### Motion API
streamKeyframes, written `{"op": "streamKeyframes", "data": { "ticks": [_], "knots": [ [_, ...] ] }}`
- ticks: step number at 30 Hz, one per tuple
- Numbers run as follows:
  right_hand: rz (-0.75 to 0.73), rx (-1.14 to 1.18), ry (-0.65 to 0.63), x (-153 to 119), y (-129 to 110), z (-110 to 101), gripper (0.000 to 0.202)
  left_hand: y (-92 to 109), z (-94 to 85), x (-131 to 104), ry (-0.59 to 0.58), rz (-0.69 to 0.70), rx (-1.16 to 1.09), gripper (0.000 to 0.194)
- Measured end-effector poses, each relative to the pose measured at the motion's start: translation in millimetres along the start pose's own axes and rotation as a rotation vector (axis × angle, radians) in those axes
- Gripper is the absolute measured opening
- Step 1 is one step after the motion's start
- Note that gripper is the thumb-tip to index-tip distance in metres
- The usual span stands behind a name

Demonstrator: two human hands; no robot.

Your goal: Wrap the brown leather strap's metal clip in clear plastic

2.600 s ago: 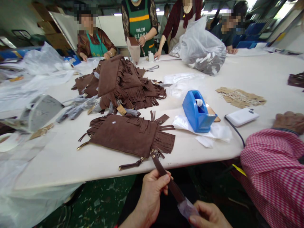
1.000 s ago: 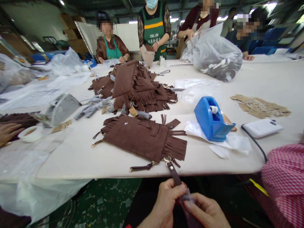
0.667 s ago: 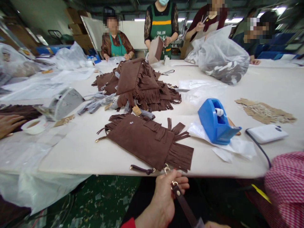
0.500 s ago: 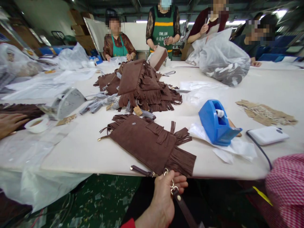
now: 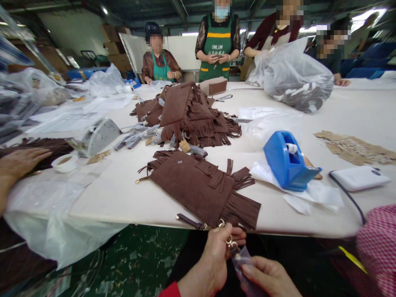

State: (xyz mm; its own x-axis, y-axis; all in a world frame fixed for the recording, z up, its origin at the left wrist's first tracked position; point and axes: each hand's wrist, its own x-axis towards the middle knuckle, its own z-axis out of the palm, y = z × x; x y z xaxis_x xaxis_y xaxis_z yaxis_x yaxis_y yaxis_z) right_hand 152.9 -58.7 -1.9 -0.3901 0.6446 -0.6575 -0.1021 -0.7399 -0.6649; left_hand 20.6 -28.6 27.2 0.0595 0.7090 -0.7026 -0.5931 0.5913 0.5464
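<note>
Fingers of left hand (image 5: 216, 255) pinch strap clasp (image 5: 230, 242).

Bright, even workshop light with wide-angle warp at the edges

Ceiling strip lights (image 5: 190, 34) far back light the pale desk (image 5: 355, 111) evenly, so shadows are soft and faint. Glare whitens the top right corner and glints off the plastic bag (image 5: 297, 78). The desk's edges bow outward, the left border smears, and the left hand (image 5: 216, 255) and right hand (image 5: 267, 278) are slightly soft. Faces are pixelated.
</note>
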Motion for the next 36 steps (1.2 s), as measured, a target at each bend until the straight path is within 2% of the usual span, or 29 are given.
{"op": "streamKeyframes", "data": {
  "ticks": [8, 12, 16, 19, 23, 28, 33, 36],
  "knots": [
    [-0.096, 0.030, 0.009, 17.2, -19.8, 22.3, 0.032, -5.6, -3.9, 3.2, 0.047, 0.029, -0.062, 0.034],
    [-0.173, 0.052, 0.021, 19.9, -32.6, 33.6, 0.028, -4.6, -5.1, 0.4, -0.004, 0.010, -0.090, 0.041],
    [-0.124, 0.038, 0.014, 19.2, -34.4, 31.9, 0.030, 1.1, -11.9, -3.2, -0.038, -0.050, -0.256, 0.037],
    [-0.049, 0.013, 0.018, 17.6, -30.2, 25.3, 0.033, 5.4, -18.8, -4.1, 0.018, -0.093, -0.329, 0.037],
    [-0.015, 0.017, 0.013, 18.5, -29.3, 24.7, 0.034, 5.3, -22.6, -0.8, 0.103, 0.028, -0.289, 0.027],
    [-0.066, 0.003, 0.031, 25.6, -35.7, 33.2, 0.035, 2.6, -22.9, 3.0, 0.171, 0.087, -0.217, 0.021],
    [-0.100, 0.016, -0.001, 30.8, -34.6, 34.6, 0.033, 1.4, -25.7, 0.4, 0.121, 0.129, -0.204, 0.023],
    [-0.115, 0.010, 0.030, 33.6, -32.8, 34.6, 0.033, -1.2, -26.7, 0.3, 0.087, 0.131, -0.169, 0.023]
  ]
}}
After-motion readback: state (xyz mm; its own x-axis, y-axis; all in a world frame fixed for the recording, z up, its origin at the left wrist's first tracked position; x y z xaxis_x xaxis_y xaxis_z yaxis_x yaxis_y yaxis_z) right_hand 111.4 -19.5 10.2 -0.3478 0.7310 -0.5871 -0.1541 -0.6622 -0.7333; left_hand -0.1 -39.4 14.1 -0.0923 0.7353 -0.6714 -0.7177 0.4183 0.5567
